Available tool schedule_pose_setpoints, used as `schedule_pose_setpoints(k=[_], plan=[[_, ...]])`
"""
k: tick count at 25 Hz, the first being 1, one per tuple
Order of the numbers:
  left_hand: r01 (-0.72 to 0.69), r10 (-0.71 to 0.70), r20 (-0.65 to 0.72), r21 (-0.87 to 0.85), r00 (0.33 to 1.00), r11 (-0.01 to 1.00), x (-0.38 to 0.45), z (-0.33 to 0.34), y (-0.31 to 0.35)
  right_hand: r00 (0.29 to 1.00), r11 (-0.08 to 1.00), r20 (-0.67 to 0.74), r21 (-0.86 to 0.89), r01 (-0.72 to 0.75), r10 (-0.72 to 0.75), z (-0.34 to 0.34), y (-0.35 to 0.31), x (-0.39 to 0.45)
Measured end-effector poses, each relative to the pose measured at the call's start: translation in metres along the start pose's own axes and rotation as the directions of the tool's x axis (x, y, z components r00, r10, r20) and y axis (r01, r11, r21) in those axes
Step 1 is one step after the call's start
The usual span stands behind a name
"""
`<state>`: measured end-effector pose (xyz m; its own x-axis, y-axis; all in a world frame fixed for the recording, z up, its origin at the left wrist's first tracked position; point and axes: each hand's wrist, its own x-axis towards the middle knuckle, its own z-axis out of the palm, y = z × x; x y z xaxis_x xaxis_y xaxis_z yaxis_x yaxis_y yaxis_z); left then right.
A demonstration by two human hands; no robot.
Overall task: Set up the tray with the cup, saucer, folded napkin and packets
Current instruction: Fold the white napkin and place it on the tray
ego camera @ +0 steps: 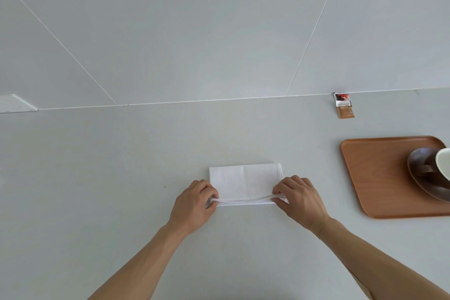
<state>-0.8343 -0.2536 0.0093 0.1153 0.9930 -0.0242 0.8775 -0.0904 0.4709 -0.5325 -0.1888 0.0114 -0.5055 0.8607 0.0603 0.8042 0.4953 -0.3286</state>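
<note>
A white napkin point(244, 181) lies folded into a rectangle on the pale counter in front of me. My left hand point(194, 202) pinches its near left corner, and my right hand point(300, 198) pinches the near right corner; the near edge is lifted slightly between them. To the right sits a wooden tray point(372, 178) carrying a dark brown saucer point(418, 178) and a cup point(442, 165), brown outside and white inside, partly cut off by the frame edge. A brown and red packet point(343, 105) lies by the wall, behind the tray.
The counter point(97, 178) meets a pale panelled wall point(194, 31) along the back. A white socket plate point(14, 103) is on the wall at the far left.
</note>
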Motion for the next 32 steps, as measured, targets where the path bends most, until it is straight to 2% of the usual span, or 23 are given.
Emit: schedule_pose_setpoints(k=[4, 11, 14, 19, 21, 25, 32], plan=[[0.003, -0.003, 0.015, 0.006, 1.000, 1.000, -0.004, 0.004, 0.000, 0.999, 1.000, -0.031, 0.004, 0.007, -0.007, 0.006, 0.000, -0.005], [-0.046, 0.044, 0.034, 0.060, 0.998, 0.997, -0.004, 0.007, -0.003, 0.998, 0.997, 0.002, -0.049, 0.056, -0.056, 0.014, 0.004, -0.011], [-0.159, 0.150, 0.064, 0.170, 0.987, 0.973, -0.004, 0.006, -0.009, 0.998, 0.994, 0.018, -0.085, 0.063, -0.061, 0.014, 0.003, -0.017], [-0.159, 0.183, -0.059, 0.286, 0.981, 0.945, 0.020, 0.012, 0.011, 0.992, 0.996, -0.125, -0.089, 0.017, -0.028, 0.014, -0.024, 0.015], [-0.105, 0.124, -0.046, 0.296, 0.991, 0.949, 0.036, 0.025, 0.036, 0.997, 0.993, -0.071, -0.116, -0.008, -0.001, 0.018, -0.039, 0.034], [0.026, -0.055, 0.080, 0.318, 0.995, 0.948, 0.049, 0.049, 0.061, 0.987, 0.985, 0.138, -0.160, -0.064, 0.087, 0.037, -0.045, 0.044], [-0.015, -0.037, 0.146, 0.340, 0.989, 0.940, 0.049, 0.065, 0.041, 0.971, 0.975, 0.191, -0.199, -0.104, 0.142, 0.055, -0.033, 0.039]])
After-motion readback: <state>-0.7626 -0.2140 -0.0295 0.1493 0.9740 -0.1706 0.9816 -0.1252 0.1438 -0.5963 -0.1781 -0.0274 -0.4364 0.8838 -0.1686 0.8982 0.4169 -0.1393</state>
